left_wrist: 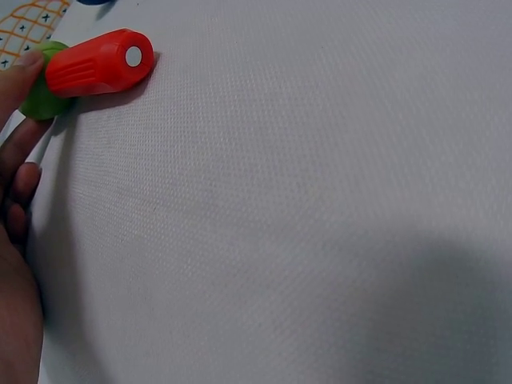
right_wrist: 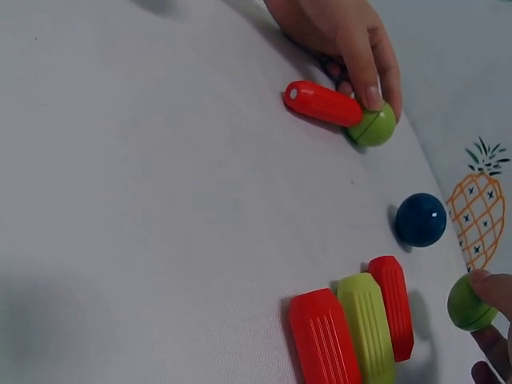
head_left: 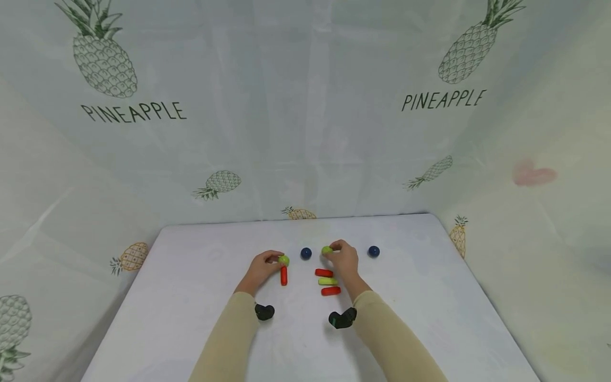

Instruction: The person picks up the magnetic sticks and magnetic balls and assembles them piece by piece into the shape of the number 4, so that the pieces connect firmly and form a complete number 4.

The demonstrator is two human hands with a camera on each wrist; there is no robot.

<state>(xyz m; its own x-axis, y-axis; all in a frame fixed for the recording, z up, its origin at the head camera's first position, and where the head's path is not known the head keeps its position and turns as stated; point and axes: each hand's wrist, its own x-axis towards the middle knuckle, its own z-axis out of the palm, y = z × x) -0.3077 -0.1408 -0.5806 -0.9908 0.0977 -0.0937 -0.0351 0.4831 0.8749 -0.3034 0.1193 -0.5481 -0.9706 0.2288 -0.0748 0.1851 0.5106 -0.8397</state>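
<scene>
Between thumb and fingers, my left hand pinches a green ball on the left of the table. A red ridged rod meets that ball end-on and points back toward me; a pale round spot shows on its free end. My right hand pinches a second green ball, seen at the right edge of the right wrist view. Nearer me than this ball lie two red rods with a yellow-green rod between them, side by side.
One dark blue ball sits between the two hands, another dark blue ball to the right of my right hand. The white table ends at a back edge against a hanging cloth printed with pineapples.
</scene>
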